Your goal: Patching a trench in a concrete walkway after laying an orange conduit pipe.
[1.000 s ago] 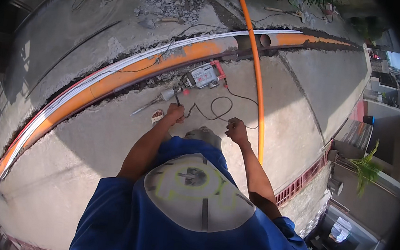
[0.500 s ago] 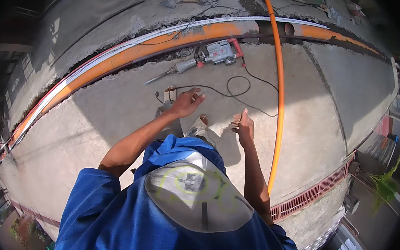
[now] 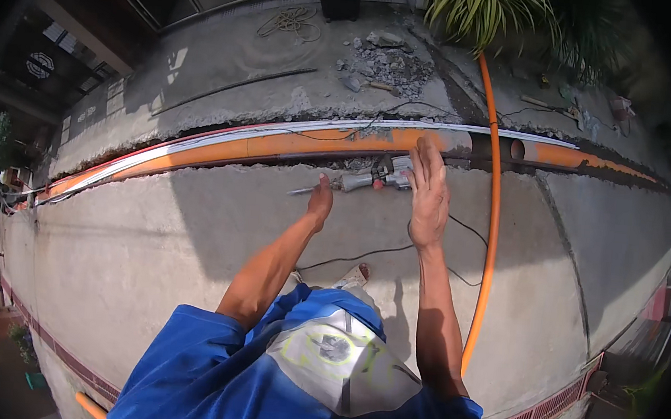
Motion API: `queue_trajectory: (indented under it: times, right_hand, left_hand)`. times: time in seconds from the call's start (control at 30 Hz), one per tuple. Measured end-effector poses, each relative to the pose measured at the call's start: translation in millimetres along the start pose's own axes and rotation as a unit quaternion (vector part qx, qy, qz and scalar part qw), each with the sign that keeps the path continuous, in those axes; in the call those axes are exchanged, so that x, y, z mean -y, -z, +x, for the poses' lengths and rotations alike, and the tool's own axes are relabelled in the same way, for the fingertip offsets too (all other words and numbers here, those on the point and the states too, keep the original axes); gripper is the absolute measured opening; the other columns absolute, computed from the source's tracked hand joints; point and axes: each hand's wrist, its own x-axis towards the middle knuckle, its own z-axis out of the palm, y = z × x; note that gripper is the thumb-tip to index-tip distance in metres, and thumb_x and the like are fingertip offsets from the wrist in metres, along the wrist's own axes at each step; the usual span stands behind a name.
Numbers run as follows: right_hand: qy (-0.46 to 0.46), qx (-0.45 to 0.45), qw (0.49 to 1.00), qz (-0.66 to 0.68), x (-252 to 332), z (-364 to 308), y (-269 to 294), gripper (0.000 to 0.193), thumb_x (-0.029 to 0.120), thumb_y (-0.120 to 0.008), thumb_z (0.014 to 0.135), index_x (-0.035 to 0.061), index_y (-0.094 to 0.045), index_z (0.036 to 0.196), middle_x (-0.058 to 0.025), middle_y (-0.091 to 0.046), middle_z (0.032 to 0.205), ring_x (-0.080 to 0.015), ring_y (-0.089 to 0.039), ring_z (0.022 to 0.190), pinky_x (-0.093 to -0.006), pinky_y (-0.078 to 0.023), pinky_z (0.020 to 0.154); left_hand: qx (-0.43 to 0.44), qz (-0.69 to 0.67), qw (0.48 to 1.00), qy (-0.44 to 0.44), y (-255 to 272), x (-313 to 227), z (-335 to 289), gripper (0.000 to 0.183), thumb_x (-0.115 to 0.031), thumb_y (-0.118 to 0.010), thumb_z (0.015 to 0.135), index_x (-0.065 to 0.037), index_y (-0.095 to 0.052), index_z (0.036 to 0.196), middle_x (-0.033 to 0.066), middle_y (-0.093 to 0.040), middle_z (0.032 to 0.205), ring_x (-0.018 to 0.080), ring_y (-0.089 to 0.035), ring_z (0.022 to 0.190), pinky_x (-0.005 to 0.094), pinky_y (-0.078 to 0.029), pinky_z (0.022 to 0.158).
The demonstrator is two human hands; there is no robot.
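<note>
My left hand (image 3: 320,202) is raised over the concrete, seen edge-on with the thumb pointing up. It looks open and holds nothing. To its right, my right hand (image 3: 430,198) is held up flat with the fingers stretched out, also empty. Beyond both hands a grey demolition hammer (image 3: 358,182) with red parts lies on the pavement beside a trench, its chisel pointing left. My right hand hides its handle end. The tool's black cord (image 3: 359,255) trails over the concrete between my arms.
A large orange pipe (image 3: 277,144) and thin white pipes (image 3: 238,132) run along the trench. Another orange pipe (image 3: 492,239) crosses the pavement on my right. Past the trench lie broken concrete rubble (image 3: 396,63), a coiled rope (image 3: 290,24) and a leafy plant (image 3: 492,12).
Both hands have moved forward, away from my body; the right has risen and flattened, now blocking part of the hammer. The view has tilted up, bringing more of the far side into sight.
</note>
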Motion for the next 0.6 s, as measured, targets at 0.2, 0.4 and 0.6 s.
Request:
queue_trajectory:
  times: [0.2,0.4,0.6]
  right_hand:
    - [0.104,0.103,0.908,-0.392,-135.4,-14.2,-9.2,0.064,0.048,-0.013,0.094,0.0044,-0.034,0.136,-0.0163,-0.038,0.137,-0.0354,-0.033,0.128,-0.0504,-0.019,0.105]
    - [-0.320,-0.020,0.930,-0.177,-244.4,-33.2,45.2,0.064,0.051,-0.018,0.094,0.0069,-0.030,0.138,-0.0173,-0.034,0.140,-0.0314,-0.033,0.129,-0.0464,-0.029,0.103]
    - [-0.179,0.091,0.979,0.047,-179.9,-5.6,-131.9,0.067,0.059,-0.025,0.091,0.0217,-0.010,0.144,-0.0117,-0.026,0.145,-0.0334,-0.036,0.126,-0.0634,-0.026,0.096]
  left_hand:
    - [0.372,-0.490,0.769,0.175,43.2,-32.5,-49.6,0.097,-0.077,-0.018,0.079,-0.001,-0.019,0.140,0.0245,-0.030,0.139,0.0352,-0.031,0.128,0.0495,-0.033,0.099]
    - [0.036,-0.347,0.867,-0.356,178.5,-97.7,-96.6,0.093,-0.077,-0.012,0.079,-0.009,-0.023,0.142,0.0110,-0.027,0.145,0.0282,-0.023,0.134,0.0415,-0.014,0.109]
    - [-0.015,-0.082,0.832,-0.549,130.7,61.9,-22.6,0.078,-0.069,-0.019,0.085,-0.015,-0.028,0.141,0.0138,-0.032,0.142,0.0330,-0.022,0.134,0.0460,-0.009,0.110]
